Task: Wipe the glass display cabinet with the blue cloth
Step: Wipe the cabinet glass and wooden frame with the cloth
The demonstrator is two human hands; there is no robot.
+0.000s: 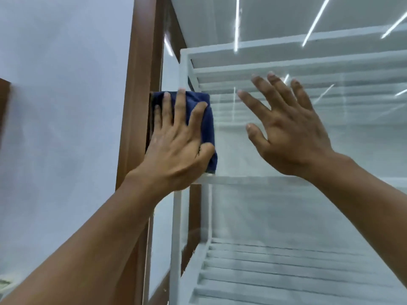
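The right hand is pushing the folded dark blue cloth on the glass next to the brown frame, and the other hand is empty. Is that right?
No, it is the left hand that presses the folded dark blue cloth on the clear glass cabinet front next to the brown wooden frame. The right hand is empty, as the head view shows.

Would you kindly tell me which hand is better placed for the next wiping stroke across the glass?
Left. The left hand lies flat on the blue cloth against the glass beside the brown frame; the right hand is spread open, holding nothing.
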